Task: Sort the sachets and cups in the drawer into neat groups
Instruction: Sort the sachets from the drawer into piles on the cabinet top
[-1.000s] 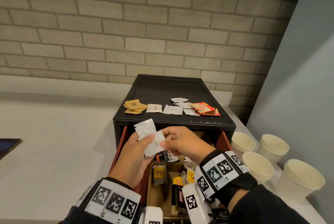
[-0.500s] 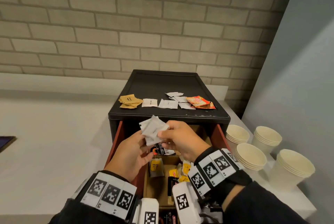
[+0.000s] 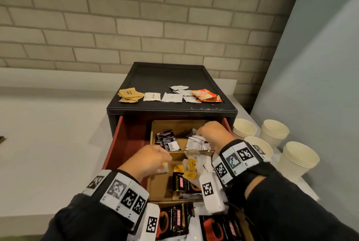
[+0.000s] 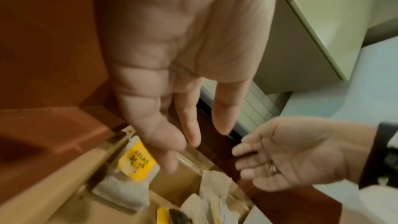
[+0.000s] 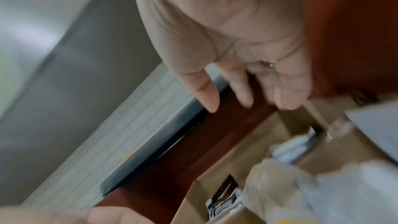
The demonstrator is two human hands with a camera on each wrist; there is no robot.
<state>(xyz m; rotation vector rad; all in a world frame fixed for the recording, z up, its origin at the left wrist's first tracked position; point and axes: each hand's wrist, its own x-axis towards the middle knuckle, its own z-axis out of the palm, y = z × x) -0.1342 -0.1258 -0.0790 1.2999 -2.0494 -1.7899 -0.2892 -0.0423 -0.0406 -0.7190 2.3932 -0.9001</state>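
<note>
I see both hands empty, fingers loose: my left hand [image 3: 149, 160] and right hand [image 3: 212, 134] over the open drawer [image 3: 124, 143]. Its cardboard tray [image 3: 155, 182] holds mixed sachets: black "Kopiko" sachets [image 3: 181, 182], yellow "RELAX" teabag [image 4: 136, 160]. Paper cups [image 3: 299, 158] stand beside it.

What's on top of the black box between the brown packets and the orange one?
White sachets lie between the brown packets and the orange packet in the head view.

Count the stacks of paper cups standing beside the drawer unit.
4, all right of the unit: rear-left stack, rear-right stack, middle stack partly behind the right wrist, nearest stack. Others could be out of frame.
</note>
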